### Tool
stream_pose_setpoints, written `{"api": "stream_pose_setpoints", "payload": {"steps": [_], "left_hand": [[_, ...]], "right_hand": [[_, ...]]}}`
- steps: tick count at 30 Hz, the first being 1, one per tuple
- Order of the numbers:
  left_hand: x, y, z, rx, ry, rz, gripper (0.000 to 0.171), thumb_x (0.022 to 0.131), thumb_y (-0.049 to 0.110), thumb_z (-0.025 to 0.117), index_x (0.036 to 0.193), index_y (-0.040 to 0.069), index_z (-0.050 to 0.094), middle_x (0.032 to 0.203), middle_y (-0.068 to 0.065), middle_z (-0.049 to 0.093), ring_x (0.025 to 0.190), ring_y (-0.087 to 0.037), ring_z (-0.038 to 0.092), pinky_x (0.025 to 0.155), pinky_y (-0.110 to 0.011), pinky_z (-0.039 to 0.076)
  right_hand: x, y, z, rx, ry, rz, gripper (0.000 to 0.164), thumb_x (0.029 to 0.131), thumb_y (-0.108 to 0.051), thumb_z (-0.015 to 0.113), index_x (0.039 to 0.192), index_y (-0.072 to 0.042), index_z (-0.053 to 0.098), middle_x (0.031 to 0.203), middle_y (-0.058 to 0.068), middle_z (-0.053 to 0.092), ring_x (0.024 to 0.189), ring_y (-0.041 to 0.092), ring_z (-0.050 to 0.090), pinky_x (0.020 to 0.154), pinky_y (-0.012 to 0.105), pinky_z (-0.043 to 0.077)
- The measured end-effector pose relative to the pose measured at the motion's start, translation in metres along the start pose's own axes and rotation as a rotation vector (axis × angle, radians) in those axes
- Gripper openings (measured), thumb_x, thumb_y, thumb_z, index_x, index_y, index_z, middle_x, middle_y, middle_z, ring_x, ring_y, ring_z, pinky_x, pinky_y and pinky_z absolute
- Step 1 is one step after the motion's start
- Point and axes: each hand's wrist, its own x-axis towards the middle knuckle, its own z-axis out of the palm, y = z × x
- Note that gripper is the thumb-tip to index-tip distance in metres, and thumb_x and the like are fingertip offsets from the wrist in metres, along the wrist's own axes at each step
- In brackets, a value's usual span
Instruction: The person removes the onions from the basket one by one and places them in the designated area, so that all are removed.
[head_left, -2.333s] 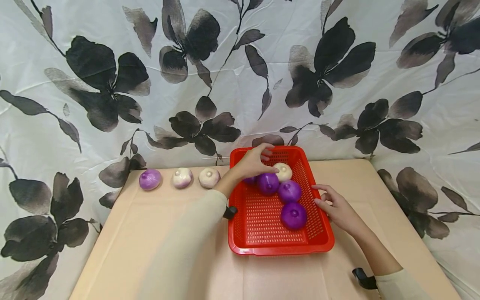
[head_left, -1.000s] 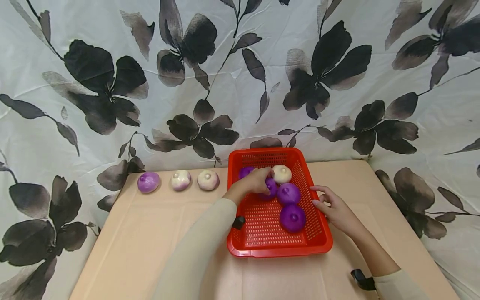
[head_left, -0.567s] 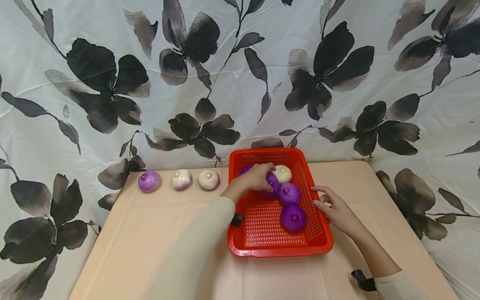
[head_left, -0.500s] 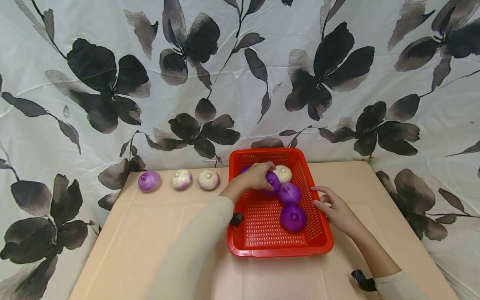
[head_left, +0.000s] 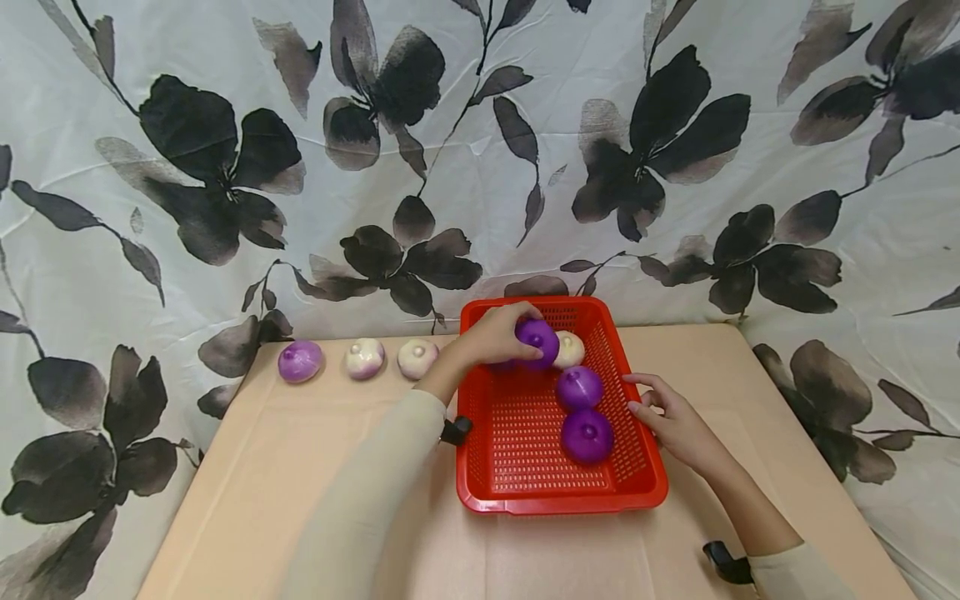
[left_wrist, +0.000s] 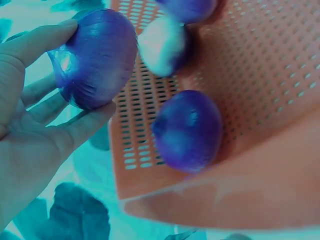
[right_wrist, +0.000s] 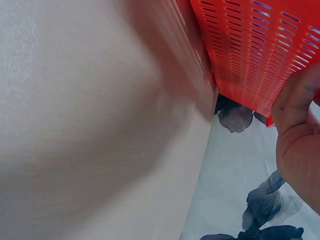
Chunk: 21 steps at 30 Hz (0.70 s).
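Observation:
My left hand (head_left: 495,337) grips a purple onion (head_left: 537,342) over the far part of a red plastic basket (head_left: 517,502). In the left wrist view, thumb and fingers curl round this onion (left_wrist: 97,57), lifted off the basket floor. A whitish onion (head_left: 570,350) lies just right of it. Nearer along the basket's right side sit two purple onions, one (head_left: 579,388) behind the other (head_left: 587,436). Another purple onion (left_wrist: 190,132) in the far left corner is mostly hidden by my hand in the head view. My right hand (head_left: 675,423) holds the basket's right rim.
Left of the basket, along the table's (head_left: 247,500) back edge, stand a purple onion (head_left: 300,362), a white-and-purple onion (head_left: 365,358) and a pale onion (head_left: 417,358). A floral cloth (head_left: 465,167) hangs behind the table. Dark straps (head_left: 727,562) sit at the wrists.
The left hand went down to the purple onion beside the whitish one, took hold of it and raised it toward the basket's far side. The right hand stays at the rim.

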Motion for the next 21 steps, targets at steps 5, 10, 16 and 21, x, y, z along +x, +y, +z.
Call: {"api": "stream_pose_setpoints", "payload": {"steps": [5, 10, 16, 21], "left_hand": [[-0.011, -0.002, -0.018, -0.052, 0.089, 0.021, 0.060, 0.082, 0.027, 0.087, 0.134, 0.013, 0.061, 0.131, -0.010, 0.065, 0.116, -0.028, 0.065, 0.099, -0.045, 0.056], [-0.022, -0.005, -0.031, -0.111, 0.163, 0.018, 0.061, 0.083, 0.027, 0.085, 0.136, 0.012, 0.060, 0.133, -0.011, 0.063, 0.120, -0.029, 0.062, 0.101, -0.047, 0.056], [-0.041, -0.012, -0.046, -0.155, 0.274, -0.008, 0.062, 0.085, 0.030, 0.083, 0.141, 0.015, 0.059, 0.137, -0.011, 0.058, 0.120, -0.031, 0.061, 0.100, -0.049, 0.056], [-0.060, -0.027, -0.062, -0.119, 0.343, -0.006, 0.062, 0.086, 0.029, 0.082, 0.141, 0.011, 0.059, 0.132, -0.013, 0.058, 0.117, -0.034, 0.062, 0.099, -0.051, 0.056]], "right_hand": [[0.000, 0.000, 0.001, 0.000, -0.004, 0.002, 0.050, 0.105, -0.011, 0.059, 0.151, -0.005, 0.041, 0.092, 0.017, 0.049, 0.064, 0.011, 0.054, 0.051, 0.023, 0.052], [0.000, -0.002, 0.001, 0.008, -0.005, 0.012, 0.050, 0.105, -0.012, 0.059, 0.151, -0.006, 0.041, 0.092, 0.017, 0.049, 0.063, 0.011, 0.054, 0.051, 0.023, 0.051], [-0.001, -0.004, 0.000, 0.011, -0.010, 0.013, 0.051, 0.105, -0.012, 0.058, 0.152, -0.006, 0.039, 0.093, 0.018, 0.050, 0.064, 0.012, 0.056, 0.051, 0.024, 0.053], [-0.001, -0.002, 0.000, 0.011, -0.014, -0.016, 0.049, 0.106, -0.013, 0.057, 0.151, -0.004, 0.040, 0.092, 0.018, 0.051, 0.062, 0.011, 0.055, 0.050, 0.024, 0.052]]}}
